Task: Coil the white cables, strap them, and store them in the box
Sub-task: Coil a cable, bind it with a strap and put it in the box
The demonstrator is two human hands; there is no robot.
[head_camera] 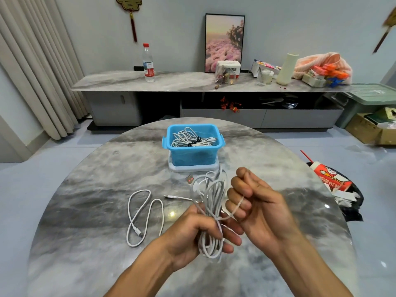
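Two bare forearms reach in from the bottom edge, sleeveless and without jewellery, ending in the left hand (192, 234) and right hand (257, 206).

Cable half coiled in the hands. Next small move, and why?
Probably one more wrap: the right hand should lay its strand onto the coil that the left hand grips. That strand runs loose from the bundle through the right fingers, so the coil is not ready to strap. The blue box already holds strapped coils; another white cable lies loose on the table.
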